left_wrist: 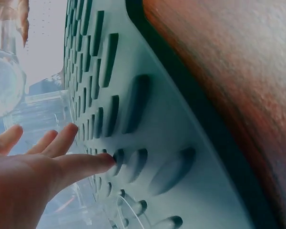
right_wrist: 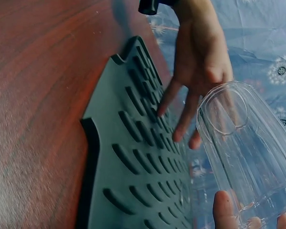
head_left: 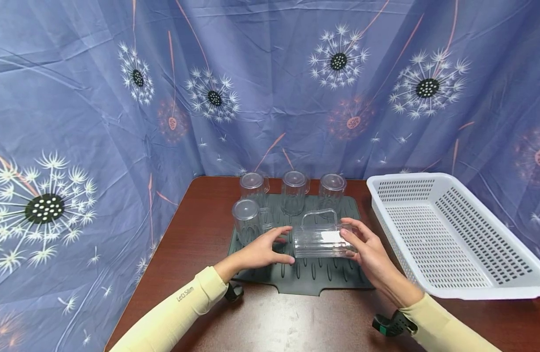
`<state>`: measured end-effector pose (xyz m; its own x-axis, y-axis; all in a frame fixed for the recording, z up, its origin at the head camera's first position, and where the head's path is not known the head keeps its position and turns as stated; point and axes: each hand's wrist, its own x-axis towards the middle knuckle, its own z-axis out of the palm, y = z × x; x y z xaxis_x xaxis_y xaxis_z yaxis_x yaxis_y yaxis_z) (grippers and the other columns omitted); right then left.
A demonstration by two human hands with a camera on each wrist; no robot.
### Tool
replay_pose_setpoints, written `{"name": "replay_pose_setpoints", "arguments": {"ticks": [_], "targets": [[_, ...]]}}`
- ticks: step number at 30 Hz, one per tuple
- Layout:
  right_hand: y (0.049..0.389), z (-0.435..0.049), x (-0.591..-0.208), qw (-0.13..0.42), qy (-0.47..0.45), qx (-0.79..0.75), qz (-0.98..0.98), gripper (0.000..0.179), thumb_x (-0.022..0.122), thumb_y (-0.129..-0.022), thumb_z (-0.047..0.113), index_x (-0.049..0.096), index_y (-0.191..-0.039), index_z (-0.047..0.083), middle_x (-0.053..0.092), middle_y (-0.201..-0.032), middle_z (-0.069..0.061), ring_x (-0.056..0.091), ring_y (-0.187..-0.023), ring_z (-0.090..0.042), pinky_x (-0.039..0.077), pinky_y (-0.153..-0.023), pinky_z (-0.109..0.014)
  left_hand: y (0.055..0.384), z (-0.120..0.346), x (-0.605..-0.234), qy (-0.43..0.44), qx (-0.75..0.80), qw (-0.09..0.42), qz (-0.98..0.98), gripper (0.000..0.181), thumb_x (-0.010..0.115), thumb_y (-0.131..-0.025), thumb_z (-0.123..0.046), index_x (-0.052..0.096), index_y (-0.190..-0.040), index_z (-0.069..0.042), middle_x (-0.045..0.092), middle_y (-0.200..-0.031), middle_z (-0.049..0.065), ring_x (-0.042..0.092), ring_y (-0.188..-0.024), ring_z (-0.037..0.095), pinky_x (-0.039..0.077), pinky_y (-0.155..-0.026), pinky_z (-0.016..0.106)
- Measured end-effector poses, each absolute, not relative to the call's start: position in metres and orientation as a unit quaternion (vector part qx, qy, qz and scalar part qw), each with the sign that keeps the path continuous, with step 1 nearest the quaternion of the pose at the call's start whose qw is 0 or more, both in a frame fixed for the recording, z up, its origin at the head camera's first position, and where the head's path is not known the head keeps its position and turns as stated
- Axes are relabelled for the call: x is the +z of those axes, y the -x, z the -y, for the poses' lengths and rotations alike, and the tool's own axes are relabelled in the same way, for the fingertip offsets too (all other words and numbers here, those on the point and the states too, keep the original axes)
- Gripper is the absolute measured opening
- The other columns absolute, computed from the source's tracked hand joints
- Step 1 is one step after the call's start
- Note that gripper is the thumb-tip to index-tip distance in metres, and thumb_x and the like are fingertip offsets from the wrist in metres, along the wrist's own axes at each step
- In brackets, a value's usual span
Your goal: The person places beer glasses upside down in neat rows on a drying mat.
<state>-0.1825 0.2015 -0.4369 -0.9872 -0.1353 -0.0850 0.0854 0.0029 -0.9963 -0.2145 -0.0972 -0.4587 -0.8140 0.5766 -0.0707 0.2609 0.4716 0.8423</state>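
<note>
A clear ribbed mug [head_left: 319, 242] lies sideways in the air over the grey drying mat [head_left: 296, 283], its handle pointing up and away. My right hand [head_left: 365, 249] grips it around the right end, fingertips on its wall. At its left end my left hand [head_left: 265, 248] has spread fingers, with thumb and fingers apart and nothing between them. In the right wrist view the round base of the mug [right_wrist: 250, 138] faces the left hand [right_wrist: 200, 71]. Several more clear mugs stand upside down on the mat, the closest one [head_left: 247, 220] just behind the left hand.
A white perforated basket [head_left: 384, 220] stands right of the mat on the brown table [head_left: 182, 244]. Three upside-down mugs form the back row: left [head_left: 253, 188], middle [head_left: 293, 193] and right [head_left: 331, 190]. Behind the table hangs a blue dandelion-print cloth [head_left: 270, 88].
</note>
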Motion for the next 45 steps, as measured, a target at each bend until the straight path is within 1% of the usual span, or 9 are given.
{"name": "replay_pose_setpoints", "arguments": {"ticks": [5, 9, 13, 16, 19, 24, 31, 36, 45], "targets": [[0.182, -0.194, -0.442, 0.088, 0.012, -0.699, -0.710, 0.050, 0.058, -0.103, 0.032, 0.042, -0.146, 0.012, 0.045, -0.129, -0.002, 0.046, -0.115, -0.017, 0.051, -0.083, -0.037, 0.213, 0.094, -0.457, -0.249, 0.485, 0.183, -0.818, 0.087, 0.079, -0.086, -0.037, 0.031, -0.158, -0.029, 0.038, -0.159, 0.006, 0.055, -0.133, 0.026, 0.048, -0.104, 0.048], [0.183, -0.190, -0.444, 0.095, 0.011, -0.702, -0.706, 0.055, 0.057, -0.104, 0.033, 0.038, -0.150, 0.009, 0.043, -0.130, -0.004, 0.047, -0.115, -0.019, 0.050, -0.085, -0.038, 0.212, 0.091, -0.456, -0.243, 0.500, 0.182, -0.811, 0.084, 0.079, -0.086, -0.037, 0.033, -0.156, -0.034, 0.042, -0.156, 0.003, 0.059, -0.128, 0.023, 0.052, -0.098, 0.039], [0.183, -0.189, -0.447, 0.097, 0.011, -0.712, -0.695, 0.055, 0.056, -0.104, 0.033, 0.037, -0.150, 0.009, 0.043, -0.126, -0.005, 0.052, -0.109, -0.019, 0.052, -0.084, -0.038, 0.210, 0.089, -0.455, -0.241, 0.541, 0.177, -0.786, 0.083, 0.080, -0.087, -0.027, 0.034, -0.157, -0.023, 0.045, -0.151, 0.011, 0.061, -0.123, 0.027, 0.053, -0.096, 0.032], [0.183, -0.189, -0.449, 0.100, 0.014, -0.720, -0.687, 0.056, 0.056, -0.104, 0.034, 0.036, -0.150, 0.009, 0.043, -0.129, -0.005, 0.055, -0.108, -0.018, 0.055, -0.083, -0.037, 0.209, 0.086, -0.454, -0.249, 0.585, 0.176, -0.752, 0.084, 0.079, -0.087, -0.014, 0.032, -0.157, -0.013, 0.046, -0.144, 0.023, 0.062, -0.121, 0.037, 0.054, -0.096, 0.033], [0.185, -0.190, -0.452, 0.110, 0.027, -0.734, -0.670, 0.058, 0.055, -0.105, 0.035, 0.033, -0.151, 0.008, 0.045, -0.134, -0.008, 0.061, -0.111, -0.018, 0.058, -0.086, -0.038, 0.207, 0.085, -0.453, -0.249, 0.615, 0.167, -0.729, 0.082, 0.078, -0.087, -0.006, 0.033, -0.156, -0.010, 0.046, -0.138, 0.028, 0.058, -0.122, 0.046, 0.054, -0.097, 0.035], [0.189, -0.193, -0.456, 0.132, 0.059, -0.742, -0.654, 0.056, 0.051, -0.106, 0.037, 0.032, -0.151, 0.011, 0.048, -0.138, -0.015, 0.065, -0.114, -0.025, 0.058, -0.090, -0.040, 0.206, 0.084, -0.451, -0.231, 0.613, 0.146, -0.741, 0.076, 0.078, -0.088, -0.011, 0.040, -0.153, -0.020, 0.048, -0.137, 0.023, 0.058, -0.123, 0.042, 0.054, -0.098, 0.033], [0.193, -0.195, -0.460, 0.156, 0.085, -0.706, -0.686, 0.060, 0.047, -0.107, 0.040, 0.028, -0.155, 0.010, 0.036, -0.149, -0.019, 0.058, -0.122, -0.017, 0.054, -0.094, -0.034, 0.207, 0.086, -0.436, -0.216, 0.578, 0.110, -0.779, 0.077, 0.080, -0.087, -0.018, 0.042, -0.154, -0.021, 0.050, -0.139, 0.014, 0.060, -0.117, 0.026, 0.054, -0.095, 0.033], [0.193, -0.196, -0.461, 0.162, 0.085, -0.674, -0.716, 0.064, 0.048, -0.107, 0.038, 0.023, -0.158, 0.007, 0.027, -0.159, -0.021, 0.044, -0.137, -0.031, 0.052, -0.099, -0.032, 0.207, 0.087, -0.425, -0.212, 0.537, 0.084, -0.812, 0.076, 0.081, -0.085, -0.021, 0.045, -0.152, -0.028, 0.051, -0.146, 0.006, 0.056, -0.123, 0.027, 0.053, -0.099, 0.040], [0.193, -0.199, -0.464, 0.126, 0.099, -0.637, -0.754, 0.063, 0.055, -0.105, 0.035, 0.030, -0.156, 0.007, 0.037, -0.156, -0.022, 0.043, -0.140, -0.041, 0.051, -0.102, -0.038, 0.211, 0.082, -0.413, -0.226, 0.434, 0.012, -0.872, 0.076, 0.082, -0.084, -0.032, 0.047, -0.150, -0.036, 0.057, -0.135, -0.006, 0.056, -0.121, 0.016, 0.051, -0.096, 0.042]]}}
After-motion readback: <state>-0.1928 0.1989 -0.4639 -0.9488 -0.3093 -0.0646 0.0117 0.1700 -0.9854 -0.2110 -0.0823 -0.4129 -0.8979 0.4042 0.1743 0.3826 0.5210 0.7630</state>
